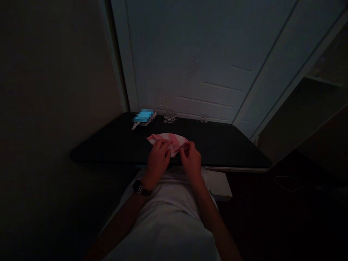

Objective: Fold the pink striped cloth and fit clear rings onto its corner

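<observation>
A cloth (174,138) with pink and white areas lies bunched at the front of the dark tabletop, beneath and between my hands. My left hand (159,156), with a watch (138,187) on its wrist, has its fingers curled over the near side of the cloth and grips it. Thumb and fingers of my right hand (191,158) are pinched together at the cloth's right edge. A small shiny bit shows at those fingertips, too dim to name. Clear glass-like pieces (170,117) stand farther back, with a smaller clear piece (204,119) to their right.
A device with a lit blue screen (144,115) sits at the table's back left. Behind the black tabletop (108,145) rises a pale panel (168,47). Below the front edge, right of my lap, is a white box (219,185). A pale cable (285,186) lies at far right. Light is dim.
</observation>
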`<state>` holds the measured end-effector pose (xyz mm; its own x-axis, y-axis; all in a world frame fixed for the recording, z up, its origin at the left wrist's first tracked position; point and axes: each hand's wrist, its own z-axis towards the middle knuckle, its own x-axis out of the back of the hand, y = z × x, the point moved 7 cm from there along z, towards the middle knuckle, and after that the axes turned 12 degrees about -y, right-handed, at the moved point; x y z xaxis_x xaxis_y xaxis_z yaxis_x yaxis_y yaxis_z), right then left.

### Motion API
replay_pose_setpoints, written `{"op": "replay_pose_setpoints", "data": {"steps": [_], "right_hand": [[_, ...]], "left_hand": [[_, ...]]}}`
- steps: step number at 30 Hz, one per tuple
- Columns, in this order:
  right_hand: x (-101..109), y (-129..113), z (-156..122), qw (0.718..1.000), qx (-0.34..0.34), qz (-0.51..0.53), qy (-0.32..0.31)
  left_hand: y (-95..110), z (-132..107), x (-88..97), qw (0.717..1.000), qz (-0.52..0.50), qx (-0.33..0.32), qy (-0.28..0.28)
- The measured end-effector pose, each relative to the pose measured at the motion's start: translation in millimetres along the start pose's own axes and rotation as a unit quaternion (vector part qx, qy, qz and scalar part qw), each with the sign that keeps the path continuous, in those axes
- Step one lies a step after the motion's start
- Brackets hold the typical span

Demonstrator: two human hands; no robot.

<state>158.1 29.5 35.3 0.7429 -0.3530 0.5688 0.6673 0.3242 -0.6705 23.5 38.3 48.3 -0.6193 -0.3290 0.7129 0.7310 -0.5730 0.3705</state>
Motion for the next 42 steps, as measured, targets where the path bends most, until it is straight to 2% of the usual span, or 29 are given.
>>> {"op": "replay_pose_setpoints", "data": {"steps": [18,28,42], "right_hand": [[0,7,1,0.996,-0.01,0.089,-0.01],[0,3,2,0.999,-0.008,0.031,-0.003],[-4,-4,2,0.998,0.009,-0.041,-0.042]], "left_hand": [[-4,-2,0.4,1.0,-0.014,0.007,0.023],[-1,-2,3.6,0.999,-0.036,-0.008,0.027],[-3,-3,6.9,0.998,-0.049,0.011,0.039]]}}
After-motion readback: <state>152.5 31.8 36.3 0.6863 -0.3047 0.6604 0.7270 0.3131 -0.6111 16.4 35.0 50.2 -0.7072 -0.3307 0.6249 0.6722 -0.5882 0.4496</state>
